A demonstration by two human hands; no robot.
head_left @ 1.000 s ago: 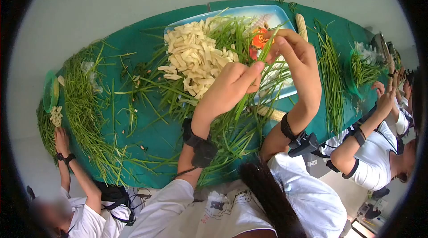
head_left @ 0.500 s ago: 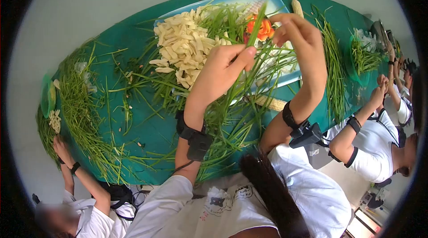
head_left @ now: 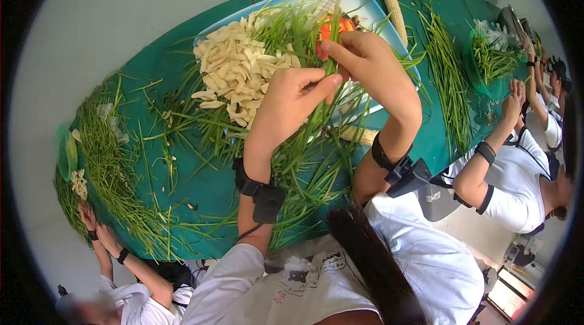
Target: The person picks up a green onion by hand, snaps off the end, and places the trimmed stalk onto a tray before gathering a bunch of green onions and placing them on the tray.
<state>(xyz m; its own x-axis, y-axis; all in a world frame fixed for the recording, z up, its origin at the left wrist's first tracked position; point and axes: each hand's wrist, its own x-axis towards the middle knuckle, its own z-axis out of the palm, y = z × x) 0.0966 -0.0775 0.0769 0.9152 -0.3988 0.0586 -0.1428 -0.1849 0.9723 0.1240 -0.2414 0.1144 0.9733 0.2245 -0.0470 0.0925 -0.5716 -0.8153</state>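
Observation:
My left hand [head_left: 291,101] is closed, pinching green chive blades [head_left: 331,51] between thumb and forefinger above the tray. Close beside it, my right hand [head_left: 376,68] is closed too, its thumb and fingers on the same blades; its fingertips are partly hidden. Beneath both hands is a blue-rimmed white tray [head_left: 409,70]. Pale yellow strips [head_left: 234,60] are heaped at its left, with loose chives [head_left: 286,30] alongside. Behind my right fingers shows an orange-red flower shape [head_left: 324,33]. More chives hang below my hands over the tray's near edge.
On the green table [head_left: 201,200] lie a corn cob [head_left: 395,16] beyond the tray and another cob [head_left: 358,135] near my right forearm. Long chives [head_left: 447,69] lie to the right, and a chive pile [head_left: 106,160] to the left. Co-workers' hands [head_left: 514,98] work at both sides.
My right hand has come down and left to the chive blades by my left hand; before, it was raised apart with its fingers curled. The view has shifted slightly.

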